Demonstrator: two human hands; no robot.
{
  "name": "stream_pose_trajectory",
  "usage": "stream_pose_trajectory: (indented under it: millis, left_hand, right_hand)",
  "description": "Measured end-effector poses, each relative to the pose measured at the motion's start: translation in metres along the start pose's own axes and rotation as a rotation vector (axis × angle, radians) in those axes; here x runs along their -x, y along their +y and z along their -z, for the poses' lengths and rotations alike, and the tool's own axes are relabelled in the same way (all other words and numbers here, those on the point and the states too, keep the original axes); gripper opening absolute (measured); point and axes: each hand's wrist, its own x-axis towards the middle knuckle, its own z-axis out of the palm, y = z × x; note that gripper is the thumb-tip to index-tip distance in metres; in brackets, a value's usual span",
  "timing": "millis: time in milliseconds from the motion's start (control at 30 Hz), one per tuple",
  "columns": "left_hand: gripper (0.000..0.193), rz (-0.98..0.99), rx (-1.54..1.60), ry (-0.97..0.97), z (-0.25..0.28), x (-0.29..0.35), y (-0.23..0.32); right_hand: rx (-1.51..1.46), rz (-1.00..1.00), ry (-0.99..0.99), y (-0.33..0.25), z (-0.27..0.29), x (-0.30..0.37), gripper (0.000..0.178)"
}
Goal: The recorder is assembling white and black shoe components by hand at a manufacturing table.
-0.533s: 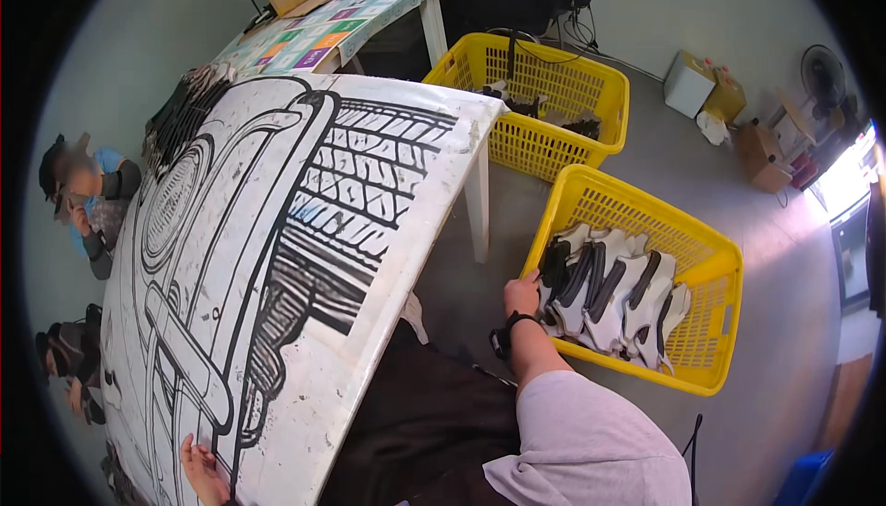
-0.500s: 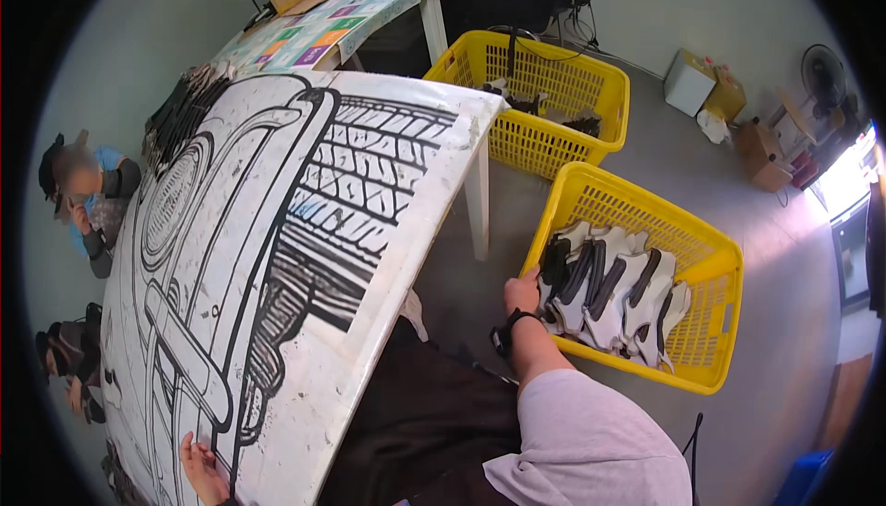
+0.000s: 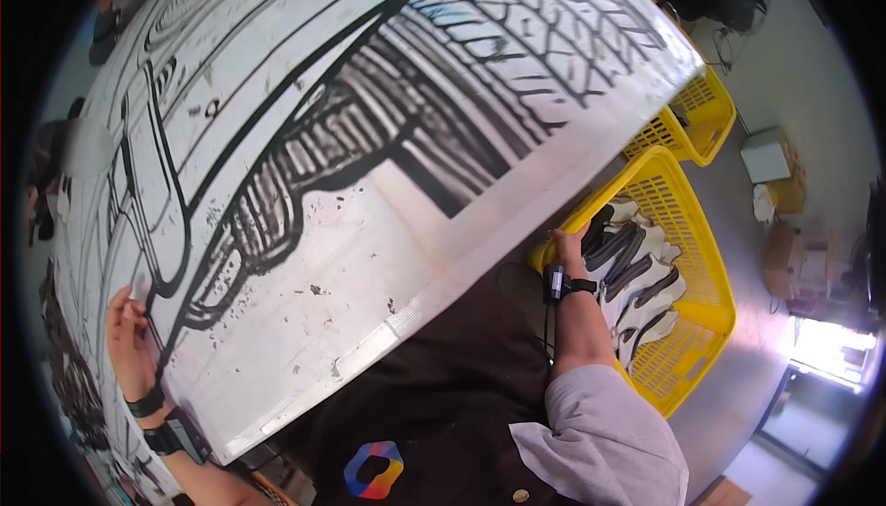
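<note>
Left hand (image 3: pixel 132 347) half-open over the table (image 3: pixel 369 252), right hand (image 3: pixel 568 248) in a grip on the basket (image 3: pixel 714 261) of white pieces (image 3: pixel 663 286)

In front of me the white tabletop (image 3: pixel 369 257) carries a black line drawing (image 3: pixel 355 109), and dark specks (image 3: pixel 317 291) dot its plain part near me. My left hand (image 3: pixel 132 349) is on or just over it; I can't tell which. White-and-dark pieces (image 3: pixel 651 298) overlap in the yellow basket (image 3: pixel 704 271). The grey floor (image 3: pixel 752 317) bears a white box (image 3: pixel 767 155).
</note>
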Motion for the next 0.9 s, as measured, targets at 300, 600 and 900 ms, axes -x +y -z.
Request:
stream_pose_trajectory:
  millis: [300,600,900]
  left_hand:
    - [0.032,0.003,-0.044,0.002,0.016,-0.004,-0.003]
    - [0.030,0.099,-0.005,0.007,0.002,-0.004,0.022]
    - [0.029,0.069,0.059,-0.051,0.008,-0.006,-0.002]
  right_hand:
    - [0.038,-0.060,-0.194,-0.024,-0.012,0.007,0.101]
    - [-0.087,-0.122,-0.421,-0.023,-0.023,0.018,0.100]
    - [0.723,0.138,-0.745,-0.025,0.057,0.101,0.063]
